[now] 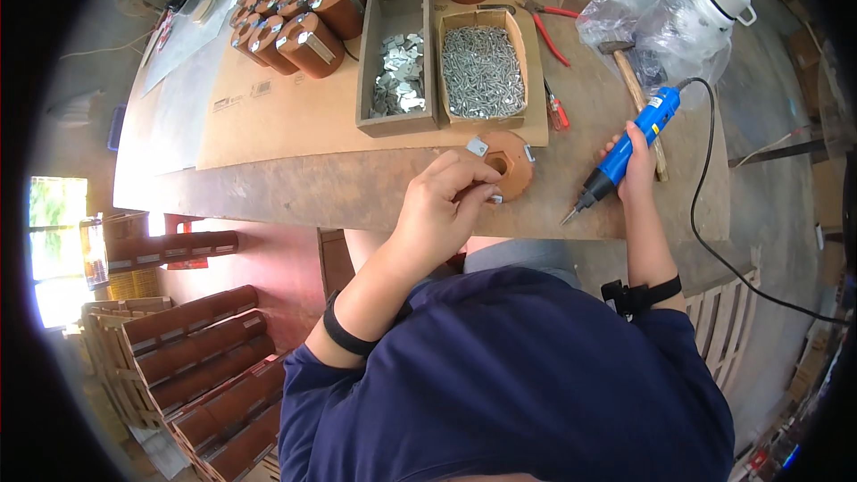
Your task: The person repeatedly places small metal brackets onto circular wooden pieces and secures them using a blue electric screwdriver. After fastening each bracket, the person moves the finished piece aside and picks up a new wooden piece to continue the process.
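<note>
My left hand (pixel 444 201) rests on the near edge of a round brown disc (pixel 510 161) with a hexagonal hole, which lies on the workbench (pixel 295 187); its fingertips pinch a small metal piece at the disc's rim. Small metal brackets sit on the disc's top and right edges. My right hand (pixel 636 165) grips a blue electric screwdriver (pixel 629 145), tip pointing down-left just off the bench, a black cable trailing from its top. A box of screws (pixel 483 71) and a wooden box of metal brackets (pixel 398 71) stand just beyond the disc.
Several brown cylindrical parts (pixel 295 9) crowd the far left of the bench. A hammer (pixel 636 89), red-handled pliers (pixel 549 27), a small screwdriver (pixel 555 112) and a plastic bag with a white jug (pixel 687 22) lie at the right. Wooden crates of brown parts (pixel 205 375) stand lower left.
</note>
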Demonstrator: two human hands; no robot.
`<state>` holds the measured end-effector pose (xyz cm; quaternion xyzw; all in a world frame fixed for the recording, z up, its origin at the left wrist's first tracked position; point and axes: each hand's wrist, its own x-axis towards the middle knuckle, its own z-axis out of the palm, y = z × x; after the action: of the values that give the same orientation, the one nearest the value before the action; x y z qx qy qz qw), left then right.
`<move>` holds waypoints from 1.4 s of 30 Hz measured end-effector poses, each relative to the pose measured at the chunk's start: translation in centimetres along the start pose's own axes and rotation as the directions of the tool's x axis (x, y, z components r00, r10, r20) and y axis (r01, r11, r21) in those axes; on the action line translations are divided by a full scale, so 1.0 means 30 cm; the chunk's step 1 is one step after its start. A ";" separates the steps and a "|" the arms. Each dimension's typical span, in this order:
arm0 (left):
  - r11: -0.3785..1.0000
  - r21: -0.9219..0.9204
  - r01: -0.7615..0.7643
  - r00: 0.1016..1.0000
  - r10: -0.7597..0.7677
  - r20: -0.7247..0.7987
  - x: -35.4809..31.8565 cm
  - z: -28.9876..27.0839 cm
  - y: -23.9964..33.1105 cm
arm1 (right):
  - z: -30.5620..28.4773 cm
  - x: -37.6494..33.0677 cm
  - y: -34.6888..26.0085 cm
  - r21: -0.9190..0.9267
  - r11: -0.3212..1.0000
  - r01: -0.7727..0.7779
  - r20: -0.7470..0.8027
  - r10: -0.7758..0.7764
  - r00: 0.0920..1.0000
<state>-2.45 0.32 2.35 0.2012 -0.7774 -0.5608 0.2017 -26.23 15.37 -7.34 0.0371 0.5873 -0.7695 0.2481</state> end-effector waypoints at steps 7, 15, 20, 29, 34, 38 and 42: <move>0.816 0.467 -0.340 0.918 0.397 -0.024 0.003 0.018 -0.041 | 0.008 -0.005 -0.003 -0.002 1.000 -0.011 -0.012 0.011 1.000; 0.765 0.564 -0.311 0.917 0.398 -0.036 0.004 0.009 -0.063 | -0.001 0.004 0.006 -0.033 0.999 -0.010 -0.017 0.010 1.000; 0.743 0.507 -0.438 0.891 0.432 0.136 0.046 -0.051 -0.025 | -0.003 0.006 0.006 -0.029 1.000 -0.003 -0.019 0.003 1.000; 0.837 0.440 -0.324 0.945 0.265 0.192 0.017 -0.001 -0.104 | 0.007 0.004 0.007 -0.048 0.999 -0.016 -0.037 0.015 0.999; 0.869 0.470 -0.155 0.980 0.197 -0.041 -0.025 0.031 -0.103 | 0.002 0.004 0.004 -0.060 0.998 -0.012 -0.035 0.009 0.999; 0.861 0.468 -0.200 0.963 0.262 -0.070 -0.028 0.039 -0.090 | 0.005 0.005 0.004 -0.051 0.998 -0.028 -0.030 0.027 0.999; 0.884 0.391 -0.258 0.948 0.310 -0.076 -0.040 0.016 -0.104 | 0.000 0.007 0.007 -0.049 0.998 -0.025 -0.010 0.025 1.000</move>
<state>-1.43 0.45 -0.86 0.1577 -0.8756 -0.3506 0.2923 -26.33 15.28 -7.60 0.0420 0.6068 -0.7515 0.2555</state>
